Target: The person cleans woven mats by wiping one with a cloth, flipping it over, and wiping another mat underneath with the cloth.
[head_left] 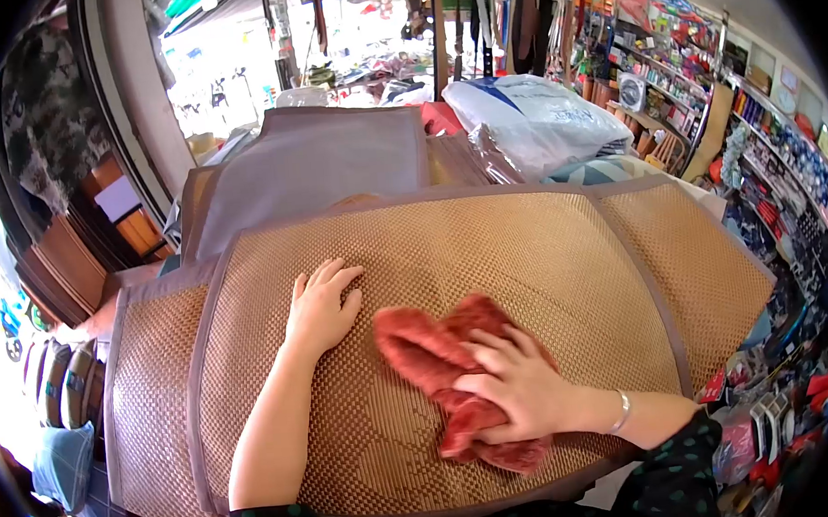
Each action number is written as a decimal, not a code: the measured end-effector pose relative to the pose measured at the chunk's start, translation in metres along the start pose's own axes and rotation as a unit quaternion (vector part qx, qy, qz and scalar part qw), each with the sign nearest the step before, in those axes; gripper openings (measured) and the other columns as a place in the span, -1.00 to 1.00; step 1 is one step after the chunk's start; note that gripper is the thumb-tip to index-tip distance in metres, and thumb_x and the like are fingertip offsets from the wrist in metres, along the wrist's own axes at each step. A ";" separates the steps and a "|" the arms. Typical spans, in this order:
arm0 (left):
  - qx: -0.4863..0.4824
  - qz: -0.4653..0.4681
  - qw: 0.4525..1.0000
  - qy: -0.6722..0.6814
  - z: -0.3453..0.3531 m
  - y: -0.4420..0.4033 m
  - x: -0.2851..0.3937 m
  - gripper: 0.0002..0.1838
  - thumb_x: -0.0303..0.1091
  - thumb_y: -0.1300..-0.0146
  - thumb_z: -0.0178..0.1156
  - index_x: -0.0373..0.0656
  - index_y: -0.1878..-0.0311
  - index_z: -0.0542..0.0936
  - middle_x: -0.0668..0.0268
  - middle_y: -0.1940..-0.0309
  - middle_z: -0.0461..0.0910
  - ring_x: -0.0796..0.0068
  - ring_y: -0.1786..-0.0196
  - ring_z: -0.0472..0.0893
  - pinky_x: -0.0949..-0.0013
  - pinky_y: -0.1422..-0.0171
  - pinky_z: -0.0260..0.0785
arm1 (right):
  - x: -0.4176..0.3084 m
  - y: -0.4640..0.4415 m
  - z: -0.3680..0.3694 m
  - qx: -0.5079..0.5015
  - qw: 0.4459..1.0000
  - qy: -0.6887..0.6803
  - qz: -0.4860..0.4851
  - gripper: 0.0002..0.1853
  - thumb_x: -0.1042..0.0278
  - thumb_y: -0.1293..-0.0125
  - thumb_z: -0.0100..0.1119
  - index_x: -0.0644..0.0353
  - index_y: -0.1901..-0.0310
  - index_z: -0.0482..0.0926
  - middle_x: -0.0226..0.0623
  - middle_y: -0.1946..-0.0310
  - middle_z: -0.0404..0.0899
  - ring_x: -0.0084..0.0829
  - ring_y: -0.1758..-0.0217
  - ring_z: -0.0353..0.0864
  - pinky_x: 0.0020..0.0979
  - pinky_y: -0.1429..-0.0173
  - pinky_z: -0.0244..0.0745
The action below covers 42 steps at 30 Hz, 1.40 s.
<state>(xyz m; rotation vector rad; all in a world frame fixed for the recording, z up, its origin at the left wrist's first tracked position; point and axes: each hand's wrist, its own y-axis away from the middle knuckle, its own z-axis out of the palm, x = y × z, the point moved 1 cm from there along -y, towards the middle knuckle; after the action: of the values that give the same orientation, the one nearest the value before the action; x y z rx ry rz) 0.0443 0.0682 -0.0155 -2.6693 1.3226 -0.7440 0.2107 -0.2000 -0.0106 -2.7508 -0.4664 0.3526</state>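
A woven tan mat [490, 244] with a grey-brown cloth border lies spread out in front of me. My left hand [321, 308] rests on it, palm down, with the fingers spread and nothing held. Bunched under my right hand [514, 381] is a red cloth [430, 353], pressed against the mat right of the middle. The fingers of that hand curl over the cloth, and a silver bracelet circles the wrist. Further woven panels show at the left [155, 392] and right [682, 249] of the mat.
Behind the mat lie a grey folded sheet [321, 169] and a white plastic package [534, 120]. Shelves packed with goods [661, 78] line the right side, with a small fan [631, 91] among them. Cushions [63, 384] stand at the left. Belts hang at the back.
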 end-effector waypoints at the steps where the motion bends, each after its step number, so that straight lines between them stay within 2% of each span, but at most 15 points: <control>1: 0.000 0.005 1.000 -0.005 0.000 0.000 0.000 -0.51 -0.16 -0.36 0.10 -0.02 -0.33 0.53 0.06 -0.44 0.36 0.12 -0.53 0.25 -0.03 -0.63 -0.08 | 0.001 -0.015 0.005 0.008 0.999 -0.013 -0.036 -0.25 -0.22 -0.04 0.38 -0.03 -0.22 0.43 0.04 -0.24 0.31 0.20 -0.44 0.24 0.37 -0.40 0.07; 3: -0.011 0.009 1.000 -0.001 0.004 -0.002 -0.009 -0.53 -0.15 -0.38 0.08 0.03 -0.33 0.51 0.13 -0.45 0.34 0.18 -0.56 0.21 -0.10 -0.63 -0.10 | 0.010 -0.043 0.013 0.030 0.998 -0.002 -0.047 -0.33 -0.20 -0.08 0.36 0.02 -0.15 0.48 0.00 -0.15 0.42 0.16 -0.37 0.34 0.26 -0.38 0.18; 4: -0.002 0.049 0.999 -0.019 0.006 0.001 -0.016 -0.52 -0.14 -0.39 0.07 0.03 -0.34 0.50 0.12 -0.46 0.34 0.18 -0.57 0.20 -0.08 -0.64 -0.10 | 0.019 -0.061 0.008 -0.005 0.997 -0.069 -0.023 -0.39 -0.19 -0.10 0.35 0.06 -0.06 0.54 -0.09 -0.05 0.52 0.04 -0.24 0.47 0.11 -0.32 0.29; 5: 0.000 0.050 0.998 -0.025 0.004 0.000 -0.015 -0.52 -0.14 -0.39 0.07 0.03 -0.34 0.50 0.12 -0.46 0.34 0.18 -0.57 0.20 -0.08 -0.64 -0.10 | 0.036 -0.074 0.012 0.071 0.991 -0.083 -0.075 -0.44 -0.17 -0.13 0.33 0.10 -0.01 0.58 -0.15 0.03 0.58 -0.09 -0.13 0.54 -0.02 -0.25 0.35; 6: -0.008 0.025 0.999 -0.022 0.003 -0.001 -0.013 -0.52 -0.13 -0.39 0.07 0.03 -0.35 0.49 0.12 -0.46 0.33 0.18 -0.57 0.19 -0.06 -0.65 -0.11 | 0.065 -0.082 0.024 0.016 0.993 -0.114 -0.025 -0.44 -0.15 -0.16 0.33 0.10 -0.04 0.57 -0.11 -0.04 0.54 -0.04 -0.17 0.49 -0.02 -0.30 0.31; 8: -0.021 -0.005 1.000 -0.006 0.003 0.000 -0.010 -0.52 -0.12 -0.40 0.05 0.04 -0.36 0.49 0.12 -0.47 0.33 0.19 -0.58 0.17 -0.04 -0.66 -0.14 | 0.092 -0.074 0.013 0.015 0.995 -0.039 0.089 -0.43 -0.14 -0.19 0.31 0.10 -0.10 0.55 -0.09 -0.12 0.50 -0.04 -0.24 0.43 0.00 -0.36 0.23; 9: -0.019 -0.007 1.000 -0.006 0.002 -0.001 -0.009 -0.52 -0.12 -0.40 0.05 0.04 -0.36 0.49 0.12 -0.47 0.33 0.19 -0.58 0.17 -0.04 -0.66 -0.14 | 0.096 -0.060 -0.005 0.069 0.984 0.065 0.151 -0.40 -0.15 -0.19 0.28 0.11 -0.13 0.54 -0.10 -0.14 0.50 -0.09 -0.27 0.43 0.02 -0.37 0.21; 13: -0.023 -0.024 0.999 0.013 -0.001 0.001 -0.006 -0.53 -0.13 -0.41 0.04 0.04 -0.35 0.50 0.13 -0.47 0.32 0.21 -0.59 0.16 -0.03 -0.67 -0.19 | 0.112 0.000 -0.014 0.097 0.961 0.114 0.232 -0.32 -0.14 -0.16 0.28 0.07 -0.23 0.42 0.07 -0.23 0.38 0.10 -0.36 0.32 0.09 -0.44 0.12; 18: -0.007 -0.002 1.000 0.007 0.005 -0.001 -0.007 -0.54 -0.16 -0.39 0.05 0.00 -0.32 0.52 0.14 -0.43 0.37 0.18 -0.57 0.19 -0.09 -0.64 -0.13 | 0.037 0.023 -0.019 0.021 0.991 0.072 0.108 -0.25 -0.16 0.05 0.40 0.01 -0.17 0.42 0.04 -0.26 0.27 0.20 -0.38 0.27 0.36 -0.40 0.06; 23: 0.011 0.023 1.000 -0.001 0.007 -0.001 -0.008 -0.54 -0.18 -0.36 0.07 0.01 -0.31 0.52 0.14 -0.41 0.39 0.16 -0.53 0.24 -0.10 -0.60 -0.05 | 0.002 -0.031 0.003 0.000 0.998 -0.009 -0.063 -0.30 -0.25 -0.07 0.37 -0.02 -0.16 0.46 0.00 -0.22 0.35 0.13 -0.40 0.30 0.30 -0.42 0.08; 26: 0.013 0.036 0.999 -0.008 0.008 0.000 -0.014 -0.54 -0.17 -0.36 0.07 0.00 -0.31 0.52 0.16 -0.40 0.40 0.16 -0.53 0.24 -0.11 -0.59 -0.04 | 0.030 -0.067 0.015 0.028 0.999 0.016 -0.036 -0.32 -0.29 -0.11 0.31 0.00 -0.14 0.48 -0.02 -0.20 0.39 0.03 -0.35 0.36 0.23 -0.41 0.10; 28: -0.014 0.030 0.999 -0.017 0.006 -0.003 -0.013 -0.53 -0.15 -0.38 0.06 -0.02 -0.32 0.50 0.17 -0.43 0.37 0.18 -0.56 0.21 -0.12 -0.61 -0.07 | 0.058 -0.078 0.007 0.039 0.998 0.026 0.050 -0.34 -0.22 -0.12 0.31 0.02 -0.16 0.49 -0.01 -0.18 0.41 0.04 -0.31 0.38 0.09 -0.41 0.16; 33: -0.018 -0.011 1.000 0.002 0.003 0.001 -0.010 -0.52 -0.12 -0.41 0.03 0.01 -0.35 0.50 0.19 -0.47 0.33 0.20 -0.58 0.18 -0.03 -0.65 -0.12 | 0.108 -0.023 -0.008 0.077 0.971 0.102 0.203 -0.36 -0.09 -0.15 0.29 0.05 -0.21 0.44 0.03 -0.24 0.39 0.08 -0.30 0.37 0.02 -0.43 0.16; 38: 0.004 0.014 1.000 0.009 0.009 -0.001 -0.012 -0.52 -0.15 -0.38 0.06 -0.03 -0.33 0.51 0.14 -0.44 0.36 0.17 -0.55 0.22 -0.05 -0.63 -0.09 | 0.048 0.029 -0.020 0.024 0.988 0.085 0.125 -0.25 -0.15 -0.01 0.34 0.14 -0.17 0.39 0.14 -0.24 0.27 0.25 -0.36 0.26 0.25 -0.44 0.03; 42: 0.029 0.030 0.999 -0.003 0.014 -0.001 -0.012 -0.53 -0.17 -0.35 0.08 -0.03 -0.30 0.53 0.12 -0.39 0.41 0.16 -0.52 0.27 -0.05 -0.61 -0.06 | 0.009 0.004 -0.007 -0.031 0.999 0.041 0.007 -0.21 -0.27 0.06 0.42 -0.02 -0.16 0.43 0.05 -0.28 0.25 0.21 -0.40 0.26 0.35 -0.43 0.01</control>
<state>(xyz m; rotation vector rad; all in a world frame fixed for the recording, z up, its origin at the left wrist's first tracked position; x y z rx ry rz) 0.0449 0.0764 -0.0322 -2.5736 1.3517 -0.7556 0.2224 -0.2023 -0.0077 -2.8167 -0.4440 0.2325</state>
